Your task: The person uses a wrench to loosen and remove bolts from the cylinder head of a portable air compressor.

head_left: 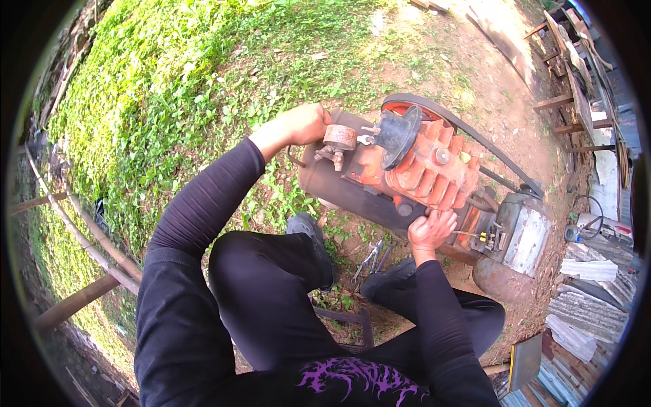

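Your compressor (422, 182) sits right of centre, its orange, finned pump (441, 165) worn and grimy. Beneath it, your dark tank (356, 197) lies lengthwise, slanting from mid-frame toward the lower right.

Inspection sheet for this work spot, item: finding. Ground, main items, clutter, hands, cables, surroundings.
Surface: bare soil with leaf litter, green plants on the left.
Main items: orange finned pump head, discoloured, above a dark tank; black belt runs toward the worn motor.
Clutter: metal hand tools on the ground between the shoes.
Hands: left hand beside the rusty round fitting, grip unclear; right hand against the pump head's lower edge.
Cables: thin lead with yellow parts at the motor; its far end unclear.
Surroundings: corrugated sheets at right, poles at left.
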Available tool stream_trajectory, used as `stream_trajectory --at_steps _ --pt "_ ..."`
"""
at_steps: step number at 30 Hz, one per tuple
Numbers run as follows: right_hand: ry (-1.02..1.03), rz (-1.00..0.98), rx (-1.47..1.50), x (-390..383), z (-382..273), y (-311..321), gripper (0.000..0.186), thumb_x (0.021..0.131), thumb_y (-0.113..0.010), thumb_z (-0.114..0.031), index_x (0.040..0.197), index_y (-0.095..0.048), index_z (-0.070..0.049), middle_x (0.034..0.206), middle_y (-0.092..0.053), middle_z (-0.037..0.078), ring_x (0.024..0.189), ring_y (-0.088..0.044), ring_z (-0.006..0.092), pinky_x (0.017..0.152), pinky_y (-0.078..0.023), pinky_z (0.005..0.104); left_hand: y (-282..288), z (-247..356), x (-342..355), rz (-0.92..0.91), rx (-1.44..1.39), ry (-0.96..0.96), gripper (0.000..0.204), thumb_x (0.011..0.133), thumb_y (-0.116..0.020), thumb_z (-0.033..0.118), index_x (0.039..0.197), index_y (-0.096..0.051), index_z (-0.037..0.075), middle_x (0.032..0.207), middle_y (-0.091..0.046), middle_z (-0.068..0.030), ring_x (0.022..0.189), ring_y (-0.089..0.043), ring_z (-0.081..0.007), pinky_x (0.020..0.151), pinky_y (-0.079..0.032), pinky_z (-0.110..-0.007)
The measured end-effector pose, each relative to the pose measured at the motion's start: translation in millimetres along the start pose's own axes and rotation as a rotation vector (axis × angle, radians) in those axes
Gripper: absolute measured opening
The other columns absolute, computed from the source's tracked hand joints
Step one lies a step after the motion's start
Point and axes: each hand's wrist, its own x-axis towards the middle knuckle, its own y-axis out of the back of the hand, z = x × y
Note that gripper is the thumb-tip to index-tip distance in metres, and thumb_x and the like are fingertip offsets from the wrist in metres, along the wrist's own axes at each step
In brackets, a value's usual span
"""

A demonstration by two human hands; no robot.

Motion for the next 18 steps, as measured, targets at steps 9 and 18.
stream_trajectory --at_steps 9,18 --pt "-0.07 -0.106 0.126 11.9 -7.2 27.7 0.015 0.072 -0.059 -0.012 0.086 -0.057 -0.009 0.097 -0.052 0.015 0.096 -0.051 0.0363 0.084 -0.041 0.0495 48.7 2.4 6.9 -0.101 -0.149 0.092 0.032 0.079 -0.082 0.037 0.084 -0.078 0.005 0.061 -0.063 -0.0029 0.059 -0.054 -0.014 0.059 -0.046 -0.036" --pt "-0.085 -0.78 0.591 -8.5 -11.1 125.1 0.026 0.073 -0.058 0.006 0.098 -0.057 -0.001 0.103 -0.055 0.017 0.103 -0.057 0.0364 0.091 -0.046 0.0449 39.0 22.0 52.7 -0.16 0.134 0.048 0.047 0.067 -0.083 0.046 0.084 -0.078 0.003 0.083 -0.074 -0.0153 0.077 -0.068 -0.0276 0.074 -0.053 -0.041"
